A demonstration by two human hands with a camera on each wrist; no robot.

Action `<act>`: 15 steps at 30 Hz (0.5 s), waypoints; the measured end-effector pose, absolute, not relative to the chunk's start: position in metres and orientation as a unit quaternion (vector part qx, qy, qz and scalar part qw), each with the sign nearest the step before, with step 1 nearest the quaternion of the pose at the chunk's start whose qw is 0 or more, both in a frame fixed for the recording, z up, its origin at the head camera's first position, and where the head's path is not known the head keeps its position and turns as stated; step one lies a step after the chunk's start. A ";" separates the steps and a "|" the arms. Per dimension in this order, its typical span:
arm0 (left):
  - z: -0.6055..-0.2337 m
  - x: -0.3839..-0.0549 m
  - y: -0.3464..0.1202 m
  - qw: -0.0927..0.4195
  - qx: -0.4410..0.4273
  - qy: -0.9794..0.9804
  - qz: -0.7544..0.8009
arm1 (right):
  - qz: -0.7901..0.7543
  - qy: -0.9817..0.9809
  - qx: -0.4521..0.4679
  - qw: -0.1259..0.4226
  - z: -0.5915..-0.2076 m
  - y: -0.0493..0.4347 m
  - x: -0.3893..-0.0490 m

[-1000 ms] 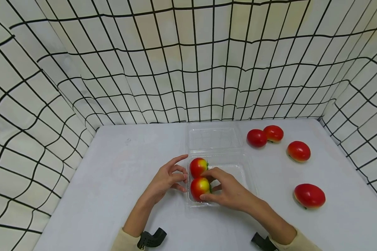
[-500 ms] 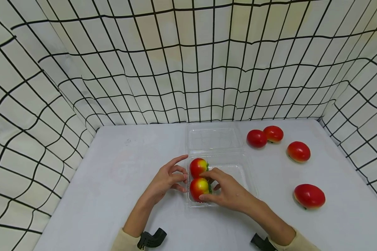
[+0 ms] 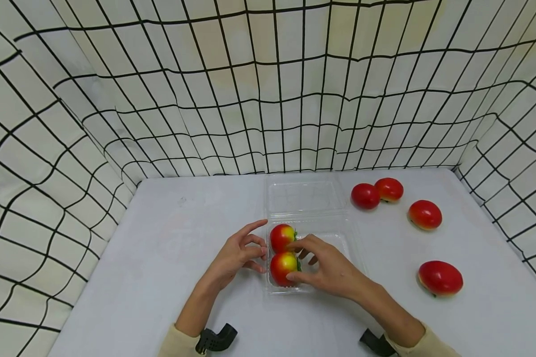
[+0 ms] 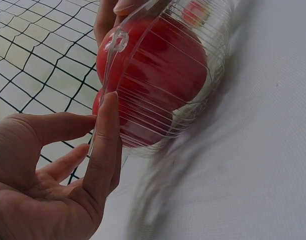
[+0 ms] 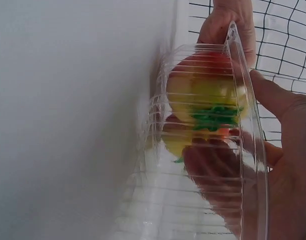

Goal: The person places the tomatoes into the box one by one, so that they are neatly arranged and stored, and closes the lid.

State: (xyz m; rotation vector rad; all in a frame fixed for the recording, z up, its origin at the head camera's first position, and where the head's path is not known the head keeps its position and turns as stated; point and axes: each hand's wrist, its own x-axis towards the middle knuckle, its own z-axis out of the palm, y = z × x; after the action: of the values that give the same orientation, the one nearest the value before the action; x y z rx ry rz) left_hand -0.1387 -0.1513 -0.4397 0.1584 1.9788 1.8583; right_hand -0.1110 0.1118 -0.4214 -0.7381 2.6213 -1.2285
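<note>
A hinged clear plastic container point(image 3: 335, 243) lies opened flat on the table. Along its left side sit two red tomatoes with yellow tops and green calyxes, a far tomato point(image 3: 280, 238) and a near tomato point(image 3: 280, 267). My right hand point(image 3: 332, 270) holds the near one lightly from the right, index finger between the two and thumb at its near side. At the container's left edge, my left hand point(image 3: 235, 255) pinches the rim between thumb and fingers. In the left wrist view, ribbed plastic covers the red near tomato point(image 4: 163, 65).
Several loose tomatoes lie right of the container: two close together at the back point(image 3: 365, 196), one behind right point(image 3: 425, 215), one nearer point(image 3: 440, 278). The container's lid point(image 3: 305, 196) spreads toward the back. Black netting point(image 3: 259, 99) surrounds the white table point(image 3: 169, 238).
My right hand has shifted slightly right, its thumb drawing back a little along the near tomato. The left hand, container and loose tomatoes stay where they were.
</note>
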 end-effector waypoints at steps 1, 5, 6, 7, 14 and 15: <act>-0.440 -0.139 -0.151 0.210 0.057 0.711 0.669 | -0.412 0.873 -0.247 0.077 -0.421 0.113 -0.112; -0.440 -0.139 -0.151 0.211 0.057 0.709 0.670 | -0.417 0.869 -0.256 0.069 -0.420 0.119 -0.115; -0.439 -0.139 -0.151 0.211 0.057 0.709 0.671 | -0.420 0.867 -0.258 0.068 -0.419 0.120 -0.115; -0.439 -0.139 -0.151 0.212 0.056 0.709 0.671 | -0.421 0.866 -0.261 0.067 -0.419 0.122 -0.116; -0.439 -0.139 -0.150 0.210 0.049 0.710 0.670 | -0.426 0.863 -0.268 0.049 -0.416 0.131 -0.122; -0.439 -0.139 -0.150 0.210 0.049 0.710 0.670 | -0.426 0.863 -0.267 0.046 -0.415 0.132 -0.122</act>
State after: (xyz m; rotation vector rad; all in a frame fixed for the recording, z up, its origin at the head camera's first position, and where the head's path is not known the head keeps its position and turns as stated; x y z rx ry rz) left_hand -0.1387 -0.1504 -0.4392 0.1354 1.9743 1.8636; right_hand -0.1221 0.1323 -0.4151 -0.8161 2.6346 -1.3002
